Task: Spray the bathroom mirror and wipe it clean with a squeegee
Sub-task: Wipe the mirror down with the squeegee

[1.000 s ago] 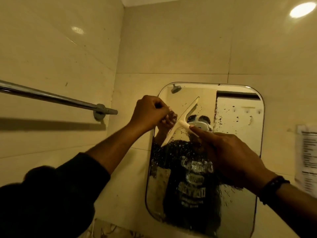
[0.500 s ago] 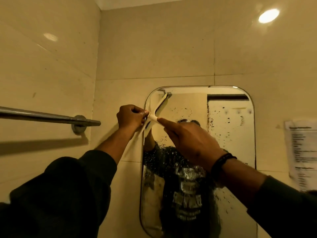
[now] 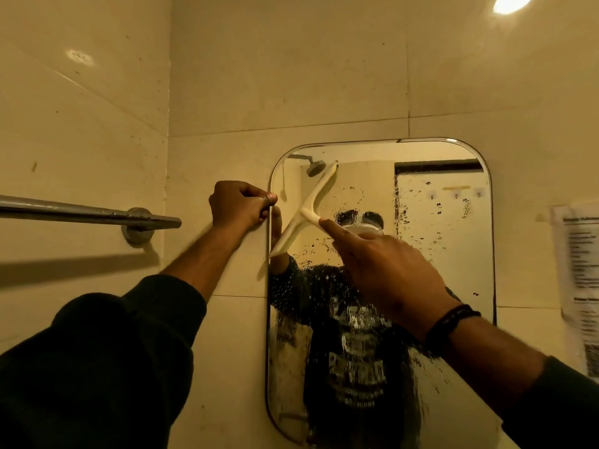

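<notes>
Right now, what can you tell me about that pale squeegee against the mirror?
The squeegee is a cream, plastic-looking T shape: a long straight blade and a short handle. It lies tilted on the upper left of the mirror, its upper tip near the reflected shower head and its lower tip at the mirror's left edge. The right hand holds the handle, forefinger stretched along it. The left hand grips the mirror's left edge and does not touch it. Droplets speckle the glass nearby.

sleeves: black, pushed up | right wrist: black wristband
</notes>
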A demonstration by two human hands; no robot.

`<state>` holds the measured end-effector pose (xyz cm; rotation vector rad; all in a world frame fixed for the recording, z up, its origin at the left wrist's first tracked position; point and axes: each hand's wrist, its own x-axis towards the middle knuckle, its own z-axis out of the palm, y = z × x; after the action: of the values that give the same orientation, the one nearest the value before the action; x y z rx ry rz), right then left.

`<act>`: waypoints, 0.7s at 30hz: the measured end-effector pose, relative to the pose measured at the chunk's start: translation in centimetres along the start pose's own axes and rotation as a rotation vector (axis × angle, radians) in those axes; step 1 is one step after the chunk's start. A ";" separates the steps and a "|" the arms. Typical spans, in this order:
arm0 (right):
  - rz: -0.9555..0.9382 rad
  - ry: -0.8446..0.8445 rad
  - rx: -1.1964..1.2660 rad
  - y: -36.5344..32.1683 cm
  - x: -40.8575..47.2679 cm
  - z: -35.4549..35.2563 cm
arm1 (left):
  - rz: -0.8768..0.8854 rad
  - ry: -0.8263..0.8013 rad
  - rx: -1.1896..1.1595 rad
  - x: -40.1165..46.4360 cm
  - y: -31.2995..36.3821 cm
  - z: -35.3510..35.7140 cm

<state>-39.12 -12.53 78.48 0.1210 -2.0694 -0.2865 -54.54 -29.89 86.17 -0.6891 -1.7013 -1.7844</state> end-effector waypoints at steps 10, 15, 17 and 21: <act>0.062 -0.060 0.008 1.5 -4.3 -1.7 | -0.017 0.041 0.004 -0.6 0.3 0.6; -0.010 -0.029 -0.018 -0.5 -1.7 -2.1 | -0.024 0.036 0.006 -0.7 0.2 0.7; -0.032 -0.022 -0.057 -1.7 -0.1 -1.9 | -0.017 0.008 0.004 -0.7 0.2 0.5; 0.029 0.027 -0.080 -2.3 2.9 -2.1 | 0.030 -0.023 0.041 -0.5 0.1 0.2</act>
<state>-38.82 -15.65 81.31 0.0455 -2.0278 -0.3474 -54.15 -29.67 85.88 -0.7158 -1.7289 -1.7229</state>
